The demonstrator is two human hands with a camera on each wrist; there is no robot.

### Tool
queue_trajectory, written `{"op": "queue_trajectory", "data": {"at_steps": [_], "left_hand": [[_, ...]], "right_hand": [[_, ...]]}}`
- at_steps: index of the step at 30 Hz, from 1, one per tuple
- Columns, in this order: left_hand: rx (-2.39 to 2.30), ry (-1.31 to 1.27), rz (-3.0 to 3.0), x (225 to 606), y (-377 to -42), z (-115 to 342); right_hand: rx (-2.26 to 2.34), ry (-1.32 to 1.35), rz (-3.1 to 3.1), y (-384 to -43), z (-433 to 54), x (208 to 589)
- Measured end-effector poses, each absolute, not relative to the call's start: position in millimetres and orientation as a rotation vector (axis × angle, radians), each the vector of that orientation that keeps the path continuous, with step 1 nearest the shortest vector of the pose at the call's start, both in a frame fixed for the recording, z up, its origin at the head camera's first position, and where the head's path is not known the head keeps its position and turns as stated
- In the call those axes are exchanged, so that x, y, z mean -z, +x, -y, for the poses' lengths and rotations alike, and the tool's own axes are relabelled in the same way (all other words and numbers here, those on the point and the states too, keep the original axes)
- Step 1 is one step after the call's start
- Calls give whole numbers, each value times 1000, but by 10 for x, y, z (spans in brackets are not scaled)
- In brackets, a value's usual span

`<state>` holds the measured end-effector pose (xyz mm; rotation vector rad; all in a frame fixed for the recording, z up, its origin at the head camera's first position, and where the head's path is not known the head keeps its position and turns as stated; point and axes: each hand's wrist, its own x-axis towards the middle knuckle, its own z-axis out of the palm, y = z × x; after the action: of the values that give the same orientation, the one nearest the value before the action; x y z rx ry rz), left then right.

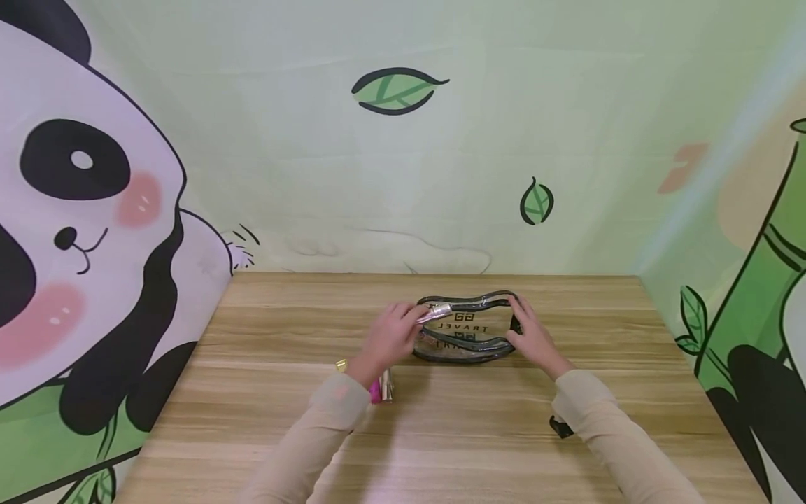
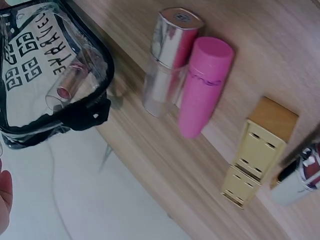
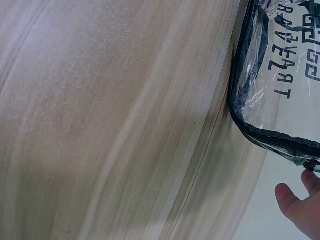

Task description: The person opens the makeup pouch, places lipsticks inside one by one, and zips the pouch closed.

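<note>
A clear pouch (image 1: pixel 462 355) with black trim and the lettering "TRAVEL" stands on the table, its top spread open. My left hand (image 1: pixel 392 336) pinches a silver lipstick tube (image 1: pixel 436 313) at the left end of the opening. At the opposite end my right hand (image 1: pixel 532 337) holds the pouch's rim, thumb at the near edge and fingers at the far one. A lipstick (image 2: pixel 70 82) shows through the plastic in the left wrist view. Only some fingers (image 3: pixel 289 199) of the right hand appear in the right wrist view.
Below my left wrist lie a pink tube (image 2: pixel 206 87) and a silver-capped lipstick (image 2: pixel 172 60), side by side. A gold lipstick (image 2: pixel 260 150) and another silvery tube (image 2: pixel 301 180) are close by. A small black object (image 1: pixel 560 427) shows by my right sleeve. A printed cloth backs the table.
</note>
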<state>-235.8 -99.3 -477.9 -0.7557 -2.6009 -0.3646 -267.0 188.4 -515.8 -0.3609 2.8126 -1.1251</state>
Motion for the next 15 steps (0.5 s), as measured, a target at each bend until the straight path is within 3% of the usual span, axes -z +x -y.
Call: {"op": "queue_trajectory", "data": {"at_steps": [15], "left_hand": [[291,-793,2562,4833,-2451,830]], "right_hand": [[1108,-368,-2826,-2664,-1888,5173]]}}
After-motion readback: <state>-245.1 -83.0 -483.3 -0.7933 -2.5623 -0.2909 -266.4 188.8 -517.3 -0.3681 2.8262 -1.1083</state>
